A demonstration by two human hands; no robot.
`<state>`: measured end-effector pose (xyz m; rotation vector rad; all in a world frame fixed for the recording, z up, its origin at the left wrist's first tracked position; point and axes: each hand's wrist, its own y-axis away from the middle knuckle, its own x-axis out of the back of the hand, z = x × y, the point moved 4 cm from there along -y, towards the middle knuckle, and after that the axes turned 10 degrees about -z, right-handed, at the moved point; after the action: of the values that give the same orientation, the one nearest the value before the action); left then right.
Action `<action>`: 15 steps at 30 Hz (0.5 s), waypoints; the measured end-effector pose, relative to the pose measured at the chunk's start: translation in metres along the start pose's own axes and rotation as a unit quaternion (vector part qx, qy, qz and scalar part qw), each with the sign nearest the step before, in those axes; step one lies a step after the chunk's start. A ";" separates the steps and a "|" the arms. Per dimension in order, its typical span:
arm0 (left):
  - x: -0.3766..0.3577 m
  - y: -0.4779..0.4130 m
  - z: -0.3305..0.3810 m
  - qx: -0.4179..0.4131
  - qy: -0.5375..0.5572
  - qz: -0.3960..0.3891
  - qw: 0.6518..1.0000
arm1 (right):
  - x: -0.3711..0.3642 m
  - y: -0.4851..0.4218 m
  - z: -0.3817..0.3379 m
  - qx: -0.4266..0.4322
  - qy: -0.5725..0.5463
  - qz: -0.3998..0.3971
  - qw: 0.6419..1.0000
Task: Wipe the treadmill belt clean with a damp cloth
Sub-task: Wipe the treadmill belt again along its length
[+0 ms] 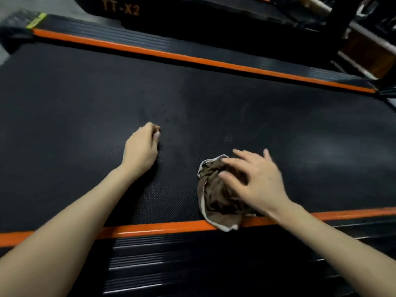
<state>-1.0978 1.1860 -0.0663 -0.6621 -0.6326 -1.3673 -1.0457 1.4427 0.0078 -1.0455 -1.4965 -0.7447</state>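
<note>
Head view. Mid-wipe, by judgement: presses the bunched brown cloth (216, 202) onto the treadmill belt (214, 103) at 5 o'clock with the right hand (257, 185), fingers spread flat. Braces on the belt at 9 o'clock with the left hand (141, 148), fingers curled under, nothing visibly held. Laps over the near orange rail (150, 229) at the cloth's lower corner. Next, likely: sweep toward 12 o'clock and across the pale smudges (321, 146) at 3 o'clock, with even pressure. Open belt that way, up to the far orange rail (192, 58).
</note>
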 end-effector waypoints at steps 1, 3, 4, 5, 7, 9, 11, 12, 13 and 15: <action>0.002 0.002 -0.001 0.006 -0.003 0.005 1.000 | -0.019 0.000 -0.004 0.033 0.003 -0.075 0.997; 0.007 0.007 -0.004 0.011 -0.014 0.012 1.000 | -0.053 0.003 -0.014 0.088 -0.009 -0.198 0.976; 0.011 0.009 -0.006 0.011 -0.023 0.017 1.000 | -0.063 0.001 -0.017 0.119 -0.008 -0.221 0.968; 0.014 0.010 -0.007 0.012 -0.034 0.023 0.999 | -0.066 -0.002 -0.019 0.152 -0.004 -0.223 0.963; 0.023 0.011 -0.010 0.017 -0.051 0.036 0.998 | -0.068 -0.009 -0.020 0.197 0.006 -0.221 0.955; 0.032 0.008 -0.013 0.025 -0.061 0.051 0.996 | -0.071 -0.013 -0.019 0.224 -0.003 -0.203 0.953; 0.039 0.003 -0.017 0.034 -0.065 0.064 0.995 | -0.075 -0.015 -0.019 0.247 -0.014 -0.169 0.954; 0.042 0.001 -0.018 0.037 -0.064 0.069 0.995 | -0.076 -0.016 -0.018 0.254 -0.023 -0.149 0.955; 0.044 -0.002 -0.020 0.038 -0.066 0.074 0.994 | -0.076 -0.017 -0.019 0.259 -0.034 -0.131 0.956; 0.047 -0.006 -0.021 0.039 -0.073 0.079 0.993 | -0.078 -0.020 -0.020 0.270 -0.046 -0.097 0.957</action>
<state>-1.0989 1.1385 -0.0453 -0.7376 -0.7308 -1.1483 -1.0560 1.4007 -0.0624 -0.5299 -1.7674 -0.3807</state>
